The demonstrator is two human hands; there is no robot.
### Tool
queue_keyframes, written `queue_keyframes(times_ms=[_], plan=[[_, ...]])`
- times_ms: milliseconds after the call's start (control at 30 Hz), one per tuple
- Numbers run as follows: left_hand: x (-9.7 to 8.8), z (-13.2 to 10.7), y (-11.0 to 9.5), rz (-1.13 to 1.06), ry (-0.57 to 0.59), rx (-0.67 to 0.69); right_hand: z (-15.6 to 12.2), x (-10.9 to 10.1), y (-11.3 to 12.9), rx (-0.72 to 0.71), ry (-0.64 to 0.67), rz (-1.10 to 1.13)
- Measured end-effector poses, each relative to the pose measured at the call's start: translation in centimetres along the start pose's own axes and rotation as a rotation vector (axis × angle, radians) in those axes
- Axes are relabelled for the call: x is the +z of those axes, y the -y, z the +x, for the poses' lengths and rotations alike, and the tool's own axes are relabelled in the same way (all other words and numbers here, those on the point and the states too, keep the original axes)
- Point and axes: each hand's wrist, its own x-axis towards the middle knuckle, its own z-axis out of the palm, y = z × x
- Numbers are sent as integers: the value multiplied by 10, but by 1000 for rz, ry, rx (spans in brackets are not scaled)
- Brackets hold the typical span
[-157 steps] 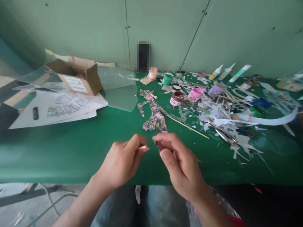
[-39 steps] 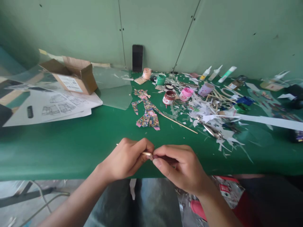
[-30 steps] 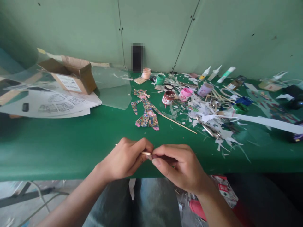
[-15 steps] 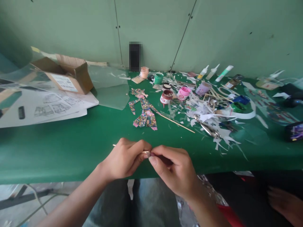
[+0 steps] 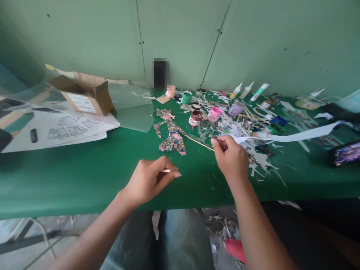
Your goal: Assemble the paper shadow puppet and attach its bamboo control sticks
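My left hand [image 5: 150, 180] hovers over the front of the green table [image 5: 70, 172], closed in a pinch on a thin wooden stick [image 5: 166, 171]. My right hand [image 5: 231, 156] reaches further back and to the right, fingers curled, its fingertips at the near end of a long wooden skewer [image 5: 200, 143] and at the edge of a pile of paper scraps [image 5: 253, 131]. What those fingers hold is hidden. A colourful cut-out paper puppet [image 5: 170, 132] lies flat between the hands and the back wall.
Paint jars stand behind the puppet: red-brown [image 5: 195, 117], pink [image 5: 214, 113], green [image 5: 185, 98]. A cardboard box [image 5: 87, 93] and printed sheets [image 5: 64, 127] lie at the left, a clear plastic sheet [image 5: 132, 112] beside them. Glue bottles [image 5: 247, 90] and a white paper strip [image 5: 303, 134] are at the right.
My hands were together at the stick's end. My right hand has now left it and moved right and away, toward the skewer and scraps. My left hand still holds the stick.
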Motion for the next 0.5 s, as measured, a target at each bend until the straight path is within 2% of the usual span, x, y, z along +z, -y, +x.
queue_keyframes(times_ms=[67, 133, 200, 233, 300, 333, 367, 433, 500], plan=[[2, 0, 0, 49, -14, -37, 20, 6, -19, 6, -1, -169], [3, 1, 2, 106, -15, -49, 32, 13, -30, 4, 77, -269], [3, 3, 7, 186, -11, -31, 33, 17, -31, 21, 126, -311], [2, 4, 11, 226, -10, -14, 30, 19, -27, 15, 91, -275], [3, 5, 20, 289, -32, 8, 19, 23, -11, -25, 21, -42], [3, 5, 26, 312, -54, 5, 11, 26, 0, -42, 36, 151], [4, 4, 31, 328, -79, 8, 2, 29, 12, -36, 112, 369], [6, 3, 39, 357, -148, -5, -16, 37, 36, 46, 386, 715], [7, 0, 43, 354, -153, -16, -31, 47, 55, 228, 558, 983]])
